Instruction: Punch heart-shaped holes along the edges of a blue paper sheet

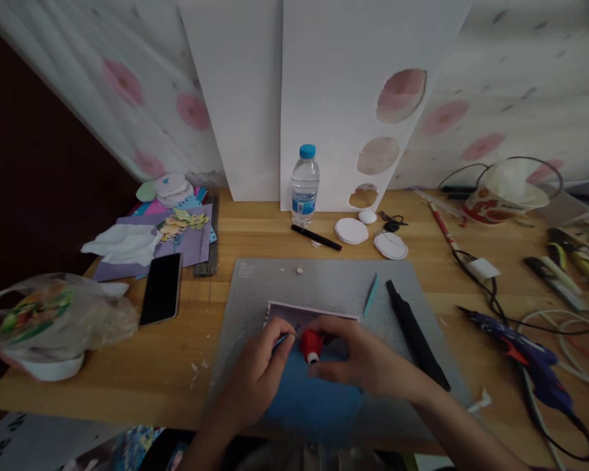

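Note:
My right hand [358, 356] is closed round a small red bottle [310, 341] with a white neck and dark tip pointing down toward me. Close beside it, my left hand [262, 373] pinches a thin bluish stick-like piece [280, 341]; its exact kind is too small to make out. Under both hands lies a blue and purple sheet [304, 402] with a pale border at its far edge. It rests on a grey cutting mat [248, 288]. A teal pen-like tool [371, 295] and a long black tool [415, 333] lie to the right.
A water bottle [305, 186] stands by white boards [334, 85] with round cut-outs. Left are a phone [161, 289], a plastic bag [93, 314] and stacked papers. On the right lie a blue glue gun [525, 353], cables and a paper bucket [495, 203].

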Action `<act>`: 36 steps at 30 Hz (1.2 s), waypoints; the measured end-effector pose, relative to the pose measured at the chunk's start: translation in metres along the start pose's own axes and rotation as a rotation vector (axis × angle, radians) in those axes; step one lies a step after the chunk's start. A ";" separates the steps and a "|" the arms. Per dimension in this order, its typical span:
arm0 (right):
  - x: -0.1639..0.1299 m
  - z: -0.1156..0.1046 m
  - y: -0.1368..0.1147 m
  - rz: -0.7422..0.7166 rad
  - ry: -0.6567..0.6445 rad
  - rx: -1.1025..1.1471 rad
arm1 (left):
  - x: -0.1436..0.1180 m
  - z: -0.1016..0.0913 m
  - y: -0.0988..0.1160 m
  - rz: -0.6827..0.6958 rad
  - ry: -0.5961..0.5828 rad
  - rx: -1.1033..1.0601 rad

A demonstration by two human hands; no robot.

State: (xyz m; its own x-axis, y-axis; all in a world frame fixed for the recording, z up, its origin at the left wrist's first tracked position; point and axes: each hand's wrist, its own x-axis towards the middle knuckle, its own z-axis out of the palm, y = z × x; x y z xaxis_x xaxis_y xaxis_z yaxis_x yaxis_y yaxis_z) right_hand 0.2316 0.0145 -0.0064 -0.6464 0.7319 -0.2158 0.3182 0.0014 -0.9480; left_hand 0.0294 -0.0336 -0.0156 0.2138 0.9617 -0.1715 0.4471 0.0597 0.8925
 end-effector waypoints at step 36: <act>-0.003 -0.003 0.003 0.052 -0.019 0.144 | 0.007 0.004 0.001 -0.013 -0.019 -0.110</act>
State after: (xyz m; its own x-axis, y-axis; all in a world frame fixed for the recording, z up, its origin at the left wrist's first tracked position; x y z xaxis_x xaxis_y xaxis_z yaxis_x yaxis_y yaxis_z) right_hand 0.2363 0.0142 -0.0075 -0.6454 0.7151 -0.2687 0.2497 -0.1350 -0.9589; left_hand 0.0345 -0.0277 -0.0173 0.2254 0.9555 -0.1901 0.3523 0.1020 0.9303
